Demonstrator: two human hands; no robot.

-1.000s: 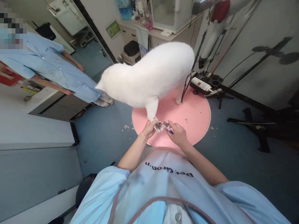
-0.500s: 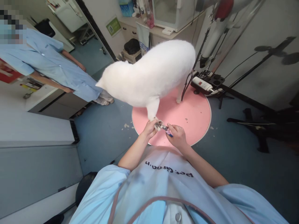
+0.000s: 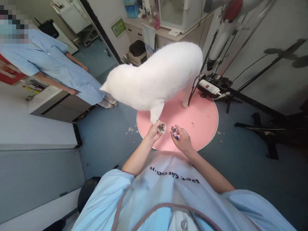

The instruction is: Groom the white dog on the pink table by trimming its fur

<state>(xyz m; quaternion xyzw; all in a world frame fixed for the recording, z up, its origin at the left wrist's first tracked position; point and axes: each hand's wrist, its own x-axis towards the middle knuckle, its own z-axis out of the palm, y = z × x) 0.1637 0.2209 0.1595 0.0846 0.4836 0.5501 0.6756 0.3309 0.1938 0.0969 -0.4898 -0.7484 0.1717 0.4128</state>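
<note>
A white dog (image 3: pixel 154 80) stands on a round pink grooming table (image 3: pixel 202 118), its head toward the left. My left hand (image 3: pixel 154 132) is closed around one of its paws (image 3: pixel 162 128), whose dark pads face up toward me. In my right hand (image 3: pixel 183 139) are nail clippers (image 3: pixel 175 132) with a metal head and a pink and blue handle. The clippers' head is a short way right of the paw, apart from it. A dark lead or strap (image 3: pixel 192 89) hangs near the dog's hind end.
A person in a blue smock (image 3: pixel 64 67) stands at left. Behind the dog is a counter (image 3: pixel 134 25) with a white cabinet (image 3: pixel 172 16). At right, a black tool holder (image 3: pixel 216 85) carries a white bottle (image 3: pixel 209 86). Fur scraps (image 3: pixel 130 129) lie on the floor.
My right hand has drawn the nail clippers away from the paw, to the right. My left hand still holds the paw, with its pads now more exposed. The view has shifted slightly.
</note>
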